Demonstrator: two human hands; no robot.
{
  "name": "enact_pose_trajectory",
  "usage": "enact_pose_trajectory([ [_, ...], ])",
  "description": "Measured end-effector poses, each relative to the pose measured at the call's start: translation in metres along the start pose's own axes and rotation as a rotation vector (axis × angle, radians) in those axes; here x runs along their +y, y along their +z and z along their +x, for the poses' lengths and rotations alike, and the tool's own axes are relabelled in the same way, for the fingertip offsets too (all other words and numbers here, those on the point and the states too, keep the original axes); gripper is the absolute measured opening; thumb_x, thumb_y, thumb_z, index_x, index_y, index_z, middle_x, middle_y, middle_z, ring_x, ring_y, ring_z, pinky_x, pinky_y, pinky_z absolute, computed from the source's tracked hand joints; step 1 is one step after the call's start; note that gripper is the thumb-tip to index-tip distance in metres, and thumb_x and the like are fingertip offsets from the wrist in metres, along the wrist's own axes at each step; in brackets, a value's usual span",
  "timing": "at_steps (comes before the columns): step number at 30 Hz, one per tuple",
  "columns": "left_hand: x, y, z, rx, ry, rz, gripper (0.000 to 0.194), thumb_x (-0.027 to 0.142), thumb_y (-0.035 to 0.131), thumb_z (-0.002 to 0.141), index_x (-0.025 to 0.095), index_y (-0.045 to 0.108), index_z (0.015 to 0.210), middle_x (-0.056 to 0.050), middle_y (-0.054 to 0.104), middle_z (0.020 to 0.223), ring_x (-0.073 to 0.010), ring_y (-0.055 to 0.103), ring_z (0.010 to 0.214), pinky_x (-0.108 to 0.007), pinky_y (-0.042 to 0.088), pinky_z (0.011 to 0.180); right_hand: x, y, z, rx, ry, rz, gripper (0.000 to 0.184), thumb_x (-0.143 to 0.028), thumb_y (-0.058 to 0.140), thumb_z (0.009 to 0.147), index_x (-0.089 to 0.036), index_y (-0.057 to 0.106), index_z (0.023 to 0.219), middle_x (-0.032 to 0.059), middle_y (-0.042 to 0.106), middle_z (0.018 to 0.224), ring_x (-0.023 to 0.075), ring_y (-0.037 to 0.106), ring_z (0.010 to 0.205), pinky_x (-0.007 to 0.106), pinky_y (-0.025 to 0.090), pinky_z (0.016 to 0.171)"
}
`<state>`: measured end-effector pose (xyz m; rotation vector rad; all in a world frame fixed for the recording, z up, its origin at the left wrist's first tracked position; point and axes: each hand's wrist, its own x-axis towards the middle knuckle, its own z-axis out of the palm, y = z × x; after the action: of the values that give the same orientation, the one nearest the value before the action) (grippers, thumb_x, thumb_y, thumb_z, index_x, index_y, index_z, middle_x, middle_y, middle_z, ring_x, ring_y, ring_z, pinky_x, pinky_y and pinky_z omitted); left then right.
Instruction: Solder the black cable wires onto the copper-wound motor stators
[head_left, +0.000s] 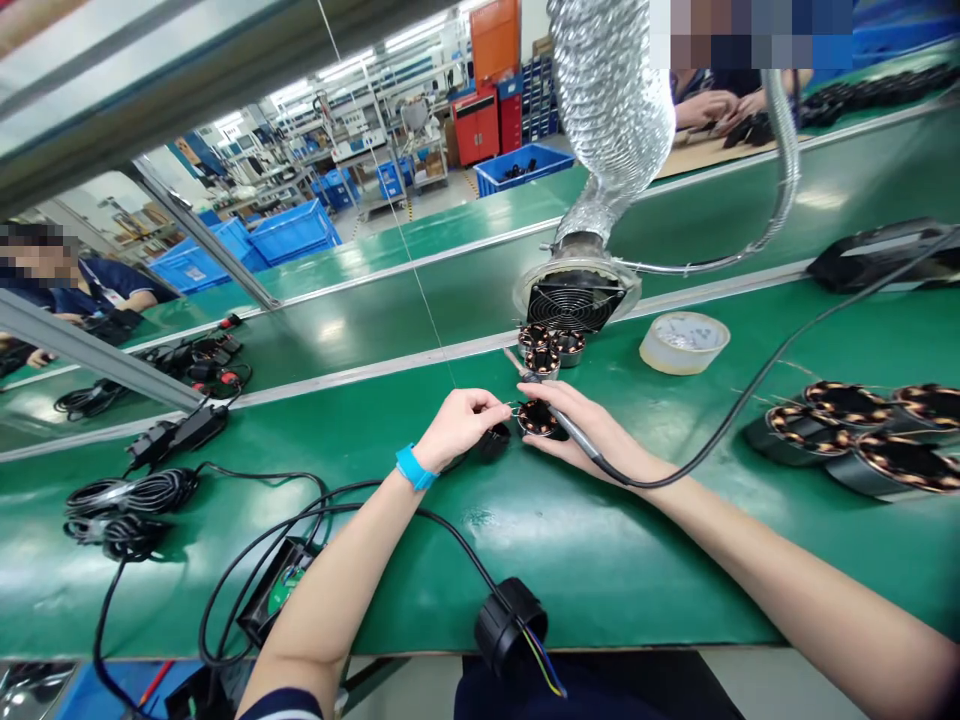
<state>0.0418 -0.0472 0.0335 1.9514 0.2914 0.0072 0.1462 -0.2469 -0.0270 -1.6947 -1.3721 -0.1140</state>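
Green bench: stator sits near the centre of the frame, below the fan. Est. compact but weighty, stiff-bodied; copper windings likely easy to nick. Best hold: outer wall.

Right hand: moderately open, thumb and fingers to either side of the stator, iron lodged in the grip. Iron judged light, cable flexible; hold by handle only, tip possibly hot.

Left hand: narrow pinch at the stator's left, apparently on a lead; fingertip contact too small to confirm. Lead probably springy, fragile; take near its end.
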Motion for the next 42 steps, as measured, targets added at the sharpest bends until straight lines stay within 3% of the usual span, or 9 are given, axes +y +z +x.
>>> enact_pose_trajectory([
  [13,-0.008,-0.009,0.008,-0.090,-0.042,0.042,0.041,0.053,0.073,0.081,0.012,0.077,0.082,-0.005,0.070,0.071,-0.0145,0.055,0.067,-0.027,0.040,0.067,0.008,-0.008,-0.025,0.125,0.055,0.075,0.054,-0.026,0.069,0.096,-0.028,0.048,0.146,0.0106,0.057,0.130,0.0258,0.063,0.115,0.041,0.056,0.100],
  [18,-0.003,-0.019,0.010,0.189,0.072,-0.050,0.041,0.052,0.068,0.086,0.012,0.074,0.087,-0.010,0.076,0.086,-0.0170,0.065,0.078,-0.028,0.049,0.078,0.007,-0.005,-0.022,0.136,0.036,0.115,0.058,-0.034,0.071,0.096,-0.029,0.046,0.148,0.0114,0.056,0.135,0.0289,0.063,0.119,0.045,0.056,0.101],
  [21,0.010,-0.017,0.015,0.232,0.122,0.133,0.042,0.051,0.056,0.095,0.013,0.073,0.092,-0.002,0.062,0.062,-0.0125,0.052,0.058,-0.025,0.042,0.063,0.004,-0.007,-0.021,0.150,0.032,0.086,0.061,-0.038,0.074,0.094,-0.030,0.045,0.148,0.0111,0.057,0.134,0.0298,0.064,0.117,0.046,0.058,0.098],
  [24,0.025,-0.009,0.023,0.122,0.142,0.324,0.040,0.042,0.048,0.099,0.014,0.069,0.117,0.006,0.045,0.052,-0.0114,0.039,0.050,-0.024,0.032,0.056,0.001,-0.010,-0.020,0.198,0.030,0.049,0.060,-0.035,0.073,0.095,-0.031,0.045,0.148,0.0109,0.057,0.132,0.0296,0.065,0.114,0.045,0.059,0.096],
  [27,0.037,-0.002,0.035,-0.057,0.104,0.384,0.040,0.032,0.053,0.093,0.016,0.062,0.129,0.006,0.050,0.058,-0.0114,0.041,0.054,-0.024,0.032,0.057,0.000,-0.012,-0.020,0.213,0.044,0.037,0.060,-0.031,0.071,0.095,-0.031,0.045,0.149,0.0105,0.056,0.132,0.0286,0.066,0.112,0.042,0.060,0.093],
  [30,0.041,0.003,0.051,-0.252,-0.045,0.371,0.030,0.040,0.063,0.087,0.013,0.069,0.099,0.001,0.060,0.065,-0.0104,0.044,0.058,-0.024,0.032,0.059,0.000,-0.013,-0.020,0.214,0.052,0.031,0.060,-0.028,0.070,0.094,-0.030,0.046,0.149,0.0102,0.056,0.132,0.0279,0.067,0.111,0.039,0.060,0.091],
  [33,0.038,0.007,0.066,-0.450,-0.159,0.353,0.048,0.058,0.075,0.076,0.012,0.066,0.069,-0.002,0.060,0.064,-0.0086,0.039,0.057,-0.025,0.025,0.055,0.001,-0.013,-0.021,0.218,0.056,0.035,0.059,-0.028,0.071,0.093,-0.029,0.047,0.148,0.0100,0.056,0.133,0.0279,0.066,0.113,0.039,0.059,0.093],
  [37,0.037,0.003,0.075,-0.578,-0.237,0.267,0.056,0.064,0.085,0.062,0.011,0.067,0.066,-0.002,0.060,0.063,-0.0065,0.033,0.053,-0.026,0.015,0.051,0.002,-0.013,-0.022,0.211,0.081,0.033,0.060,-0.030,0.073,0.093,-0.030,0.049,0.147,0.0093,0.056,0.134,0.0268,0.067,0.110,0.040,0.058,0.094],
  [42,0.045,-0.014,0.068,-0.691,-0.277,0.174,0.047,0.053,0.088,0.065,0.010,0.073,0.071,-0.002,0.060,0.061,-0.0051,0.033,0.051,-0.023,0.019,0.051,0.000,-0.013,-0.021,0.198,0.091,0.043,0.057,-0.030,0.070,0.094,-0.029,0.049,0.147,0.0091,0.057,0.133,0.0256,0.067,0.108,0.038,0.059,0.091],
])
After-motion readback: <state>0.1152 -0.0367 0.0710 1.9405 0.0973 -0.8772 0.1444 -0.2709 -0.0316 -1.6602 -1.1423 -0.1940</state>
